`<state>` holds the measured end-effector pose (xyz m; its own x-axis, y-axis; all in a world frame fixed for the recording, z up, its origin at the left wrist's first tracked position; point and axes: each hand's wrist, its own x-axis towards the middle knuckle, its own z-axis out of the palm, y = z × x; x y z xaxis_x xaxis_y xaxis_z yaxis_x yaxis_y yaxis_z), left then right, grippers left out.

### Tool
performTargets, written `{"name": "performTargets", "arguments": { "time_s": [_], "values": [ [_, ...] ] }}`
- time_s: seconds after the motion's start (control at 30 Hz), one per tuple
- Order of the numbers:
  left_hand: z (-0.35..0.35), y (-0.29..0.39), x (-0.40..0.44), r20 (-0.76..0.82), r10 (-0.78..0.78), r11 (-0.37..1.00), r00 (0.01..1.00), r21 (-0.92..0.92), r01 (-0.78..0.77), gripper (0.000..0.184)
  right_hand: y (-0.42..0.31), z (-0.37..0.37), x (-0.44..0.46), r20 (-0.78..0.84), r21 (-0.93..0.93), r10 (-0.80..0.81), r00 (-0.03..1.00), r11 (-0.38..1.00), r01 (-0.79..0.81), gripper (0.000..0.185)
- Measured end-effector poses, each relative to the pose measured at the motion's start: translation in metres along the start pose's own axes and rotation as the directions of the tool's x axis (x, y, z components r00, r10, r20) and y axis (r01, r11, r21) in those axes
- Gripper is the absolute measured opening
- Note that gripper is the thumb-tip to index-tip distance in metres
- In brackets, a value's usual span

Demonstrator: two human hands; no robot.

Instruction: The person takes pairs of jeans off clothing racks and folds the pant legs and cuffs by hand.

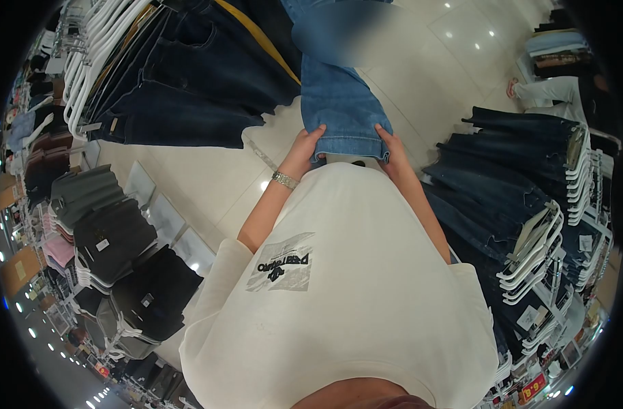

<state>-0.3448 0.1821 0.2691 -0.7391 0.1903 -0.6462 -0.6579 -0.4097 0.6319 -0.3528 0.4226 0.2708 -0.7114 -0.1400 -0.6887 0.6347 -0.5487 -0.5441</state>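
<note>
A pair of blue jeans [339,102] stretches away in front of my body, with one banded edge nearest me. My left hand [303,151] grips the left corner of that edge, thumb on top; a metal-banded watch [285,180] is on this wrist. At the opposite corner, my right hand [392,150] pinches the denim with its thumb above. The edge is held fairly flat and taut between both hands. Whether it is a leg hem or the waistband, I cannot tell. A blurred patch covers part of the far end of the denim.
Dark jeans [189,82] hang on white hangers at the upper left, close to the denim. More dark jeans [502,170] hang on a rack at right. Grey and black trousers [114,235] hang at left. Pale floor tiles [420,75] lie ahead; a person's light trousers [550,92] show far right.
</note>
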Motion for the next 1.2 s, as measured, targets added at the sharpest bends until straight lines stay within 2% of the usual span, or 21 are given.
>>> {"name": "performTargets", "arguments": {
  "time_s": [0.47, 0.67, 0.77, 0.87, 1.2],
  "values": [
    [-0.007, -0.004, -0.006, -0.012, 0.013, 1.000, 1.000, -0.002, -0.013, 0.021, 0.008, -0.002, -0.004, -0.025, 0.025, -0.036, 0.999, 0.999, 0.036, 0.037],
    [-0.004, -0.002, -0.009, -0.038, 0.012, 1.000, 0.999, 0.006, -0.011, 0.021, 0.009, -0.005, -0.006, -0.031, 0.050, -0.058, 0.998, 0.997, 0.060, 0.044],
    [-0.004, -0.001, -0.009, -0.074, 0.038, 0.999, 0.997, -0.007, -0.039, 0.021, 0.015, -0.041, 0.019, -0.027, -0.045, 0.000, 1.000, 0.999, -0.002, 0.041],
    [-0.005, 0.002, -0.010, -0.100, 0.063, 0.998, 0.993, 0.011, -0.063, 0.022, 0.005, -0.015, -0.002, -0.096, -0.038, -0.041, 0.994, 0.999, 0.038, 0.036],
    [-0.008, 0.001, -0.002, -0.116, 0.140, 0.989, 0.983, 0.067, -0.132, 0.025, -0.007, -0.005, -0.007, -0.123, 0.018, -0.072, 0.990, 0.997, 0.075, 0.041]
  ]
}}
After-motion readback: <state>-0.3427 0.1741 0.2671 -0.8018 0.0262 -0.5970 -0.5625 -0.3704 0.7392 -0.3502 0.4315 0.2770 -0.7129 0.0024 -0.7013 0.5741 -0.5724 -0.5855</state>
